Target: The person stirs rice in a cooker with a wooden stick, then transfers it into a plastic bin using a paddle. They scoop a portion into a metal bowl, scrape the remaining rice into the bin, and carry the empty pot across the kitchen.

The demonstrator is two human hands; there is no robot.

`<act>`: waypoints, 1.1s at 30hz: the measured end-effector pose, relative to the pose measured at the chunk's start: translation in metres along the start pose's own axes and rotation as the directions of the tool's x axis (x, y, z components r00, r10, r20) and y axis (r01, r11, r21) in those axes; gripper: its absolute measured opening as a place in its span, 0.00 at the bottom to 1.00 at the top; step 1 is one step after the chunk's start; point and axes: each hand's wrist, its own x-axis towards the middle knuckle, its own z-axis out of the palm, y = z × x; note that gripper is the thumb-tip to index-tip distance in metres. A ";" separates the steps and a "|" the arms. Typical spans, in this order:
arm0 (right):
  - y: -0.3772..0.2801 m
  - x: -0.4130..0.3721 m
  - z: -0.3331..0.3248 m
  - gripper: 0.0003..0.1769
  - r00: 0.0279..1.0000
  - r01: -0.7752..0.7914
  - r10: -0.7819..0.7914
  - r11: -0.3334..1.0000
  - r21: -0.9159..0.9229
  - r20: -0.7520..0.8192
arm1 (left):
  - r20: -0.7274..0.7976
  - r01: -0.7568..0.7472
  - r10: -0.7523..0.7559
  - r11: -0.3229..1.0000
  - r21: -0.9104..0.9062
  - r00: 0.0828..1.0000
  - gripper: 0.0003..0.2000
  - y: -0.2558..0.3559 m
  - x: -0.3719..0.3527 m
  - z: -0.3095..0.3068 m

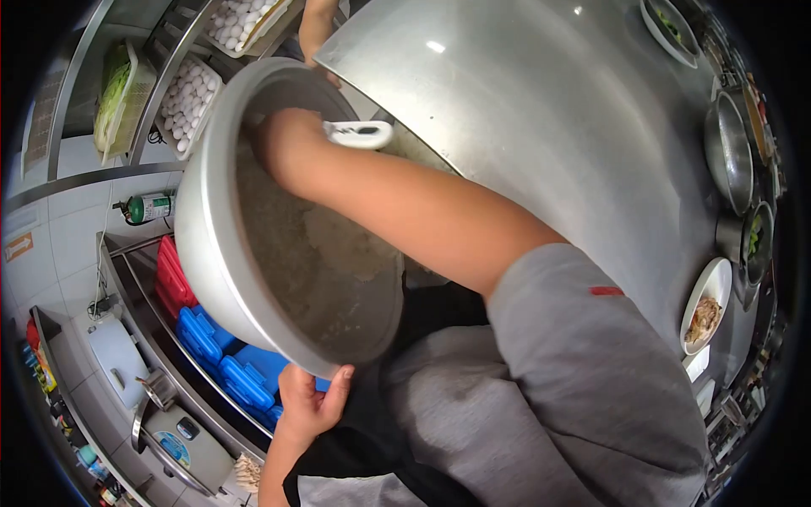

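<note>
A large metal bowl (207, 245) tilts on its side in front of me, with cloudy, wet residue on its inner wall. At the rim nearest me, my left hand (311, 401) grips the edge, thumb up. My right arm reaches into the bowl, and my right hand (285, 139) is by the far inner wall, blurred, its fingers hidden. Beside that wrist juts the white handle (361, 134) of a tool; its working end is out of sight, and the hand appears closed round it.
Another person's arm (317, 29) is at the far rim, beside the steel table (507, 93). Egg trays (187, 100) and a basket of leafy greens (118, 101) occupy the shelf at left. Blue lidded containers (245, 380) lie below the bowl. Several bowls and a white food dish (708, 304) line the right.
</note>
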 end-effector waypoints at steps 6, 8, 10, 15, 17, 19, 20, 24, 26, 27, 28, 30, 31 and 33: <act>0.012 0.048 0.135 0.21 0.921 -0.172 0.205 0.977 -0.128 0.330 | 0.114 0.039 -0.034 0.998 -0.039 0.993 0.08 -0.002 0.002 -0.008; 0.028 0.016 0.161 0.20 0.916 -0.194 0.212 0.977 -0.087 0.341 | 0.117 0.025 -0.020 0.999 -0.034 0.993 0.08 -0.004 0.002 -0.009; 0.045 0.005 0.158 0.20 0.922 -0.160 0.170 0.985 -0.056 0.348 | 0.109 0.009 -0.006 1.000 -0.029 0.994 0.08 -0.002 0.003 -0.009; 0.036 0.020 0.037 0.18 0.997 0.073 -0.073 0.996 -0.046 -0.009 | 0.166 -0.121 0.108 0.990 0.070 0.980 0.08 0.007 0.009 -0.010; 0.026 0.018 0.026 0.15 0.998 0.053 -0.055 0.994 -0.091 -0.018 | 0.191 -0.125 0.110 0.990 0.066 0.975 0.09 0.007 0.009 -0.013; 0.034 0.005 0.096 0.26 0.993 -0.003 0.008 0.999 0.042 -0.120 | 0.203 -0.179 0.157 0.979 0.093 0.966 0.11 0.005 0.009 -0.015; 0.034 0.001 0.128 0.25 1.000 0.015 -0.014 0.995 -0.102 0.006 | 0.190 -0.179 0.160 0.980 0.090 0.969 0.11 0.005 0.010 -0.014; 0.012 -0.035 0.141 0.39 0.939 0.176 -0.008 0.869 -0.462 0.343 | 0.198 -0.214 0.195 0.974 0.080 0.961 0.12 0.003 0.012 -0.008; 0.012 -0.037 0.148 0.43 0.946 0.152 0.016 0.860 -0.487 0.323 | 0.211 -0.204 0.186 0.977 0.065 0.960 0.11 0.004 0.014 -0.008; 0.011 -0.036 0.150 0.47 0.955 0.138 0.026 0.843 -0.521 0.295 | 0.203 -0.190 0.177 0.981 0.048 0.963 0.11 0.004 0.014 -0.008; 0.013 -0.036 0.155 0.47 0.954 0.145 0.021 0.840 -0.522 0.299 | 0.195 -0.175 0.165 0.984 0.033 0.967 0.10 0.005 0.013 -0.010; 0.029 -0.037 0.165 0.45 0.962 0.149 0.022 0.798 -0.584 0.274 | 0.181 -0.145 0.137 0.989 0.032 0.974 0.10 0.005 0.011 -0.010; 0.036 -0.040 0.164 0.45 0.962 0.155 0.015 0.792 -0.590 0.273 | 0.176 -0.124 0.117 0.992 0.028 0.977 0.10 0.005 0.011 -0.010; 0.052 -0.050 0.162 0.43 0.965 0.044 0.098 0.856 -0.516 0.245 | 0.137 -0.136 0.133 0.991 0.006 0.982 0.10 0.002 0.010 -0.005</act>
